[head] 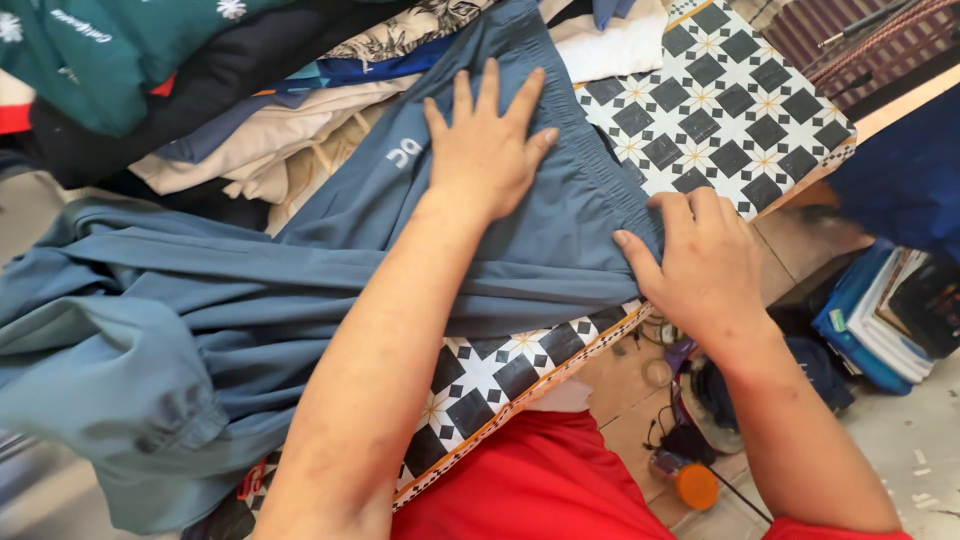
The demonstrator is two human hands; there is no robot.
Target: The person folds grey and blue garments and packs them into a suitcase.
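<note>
head view, looking straight down: my left hand [487, 140] lies flat and open, fingers spread, palm pressing on the blue-grey trousers [300, 300]. those trousers are spread across the patterned cover [720, 110], a black-and-white tiled print with small star shapes, which carries everything here. my right hand [700, 265] is at the waistband [600, 170], fingers curled over its edge and thumb underneath, pinching the cloth close to the right-hand edge of the cover. the waistband runs from the far edge down toward my right hand, and the legs trail off past the left edge in long folds. a small pale logo [405, 153] sits on the fabric just beside my left thumb. along the far edge there's a heap of other clothes [200, 110], cream, dark, green and blue, touching the trousers. my red shirt [530, 480] shows at the near edge. down on the floor to the right, stacked books [880, 320] and an orange-capped bottle [685, 480].
</note>
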